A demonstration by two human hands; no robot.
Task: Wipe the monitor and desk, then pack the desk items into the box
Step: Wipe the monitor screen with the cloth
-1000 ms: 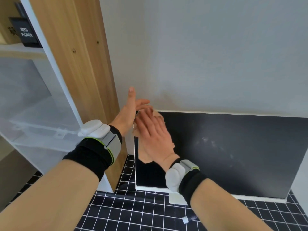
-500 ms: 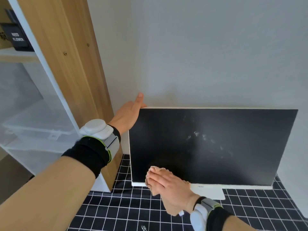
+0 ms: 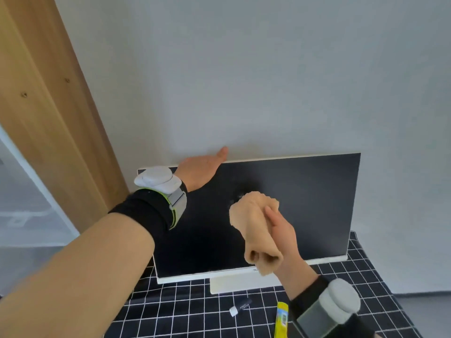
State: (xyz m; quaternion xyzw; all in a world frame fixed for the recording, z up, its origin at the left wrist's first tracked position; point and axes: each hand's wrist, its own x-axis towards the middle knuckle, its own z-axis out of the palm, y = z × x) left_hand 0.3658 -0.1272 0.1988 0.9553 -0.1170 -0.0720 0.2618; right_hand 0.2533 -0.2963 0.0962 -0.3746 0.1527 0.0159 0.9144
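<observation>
Left hand (image 3: 200,173) on top edge of monitor (image 3: 317,191), right hand (image 3: 284,231) gripping beige cloth (image 3: 253,220) against its dark screen, checked desk (image 3: 195,313) below

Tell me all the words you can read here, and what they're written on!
No text here can be read.
Monitor, lower frame: a small logo, too blurred to read.
Black tube with a white cap: white print, too small to read.
Yellow tube: a printed label, too blurred to read.

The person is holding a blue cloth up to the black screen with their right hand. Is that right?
Not quite. The cloth is tan, not blue. The rest holds: the head view shows the right hand gripping it up against the black screen of the monitor.
</observation>
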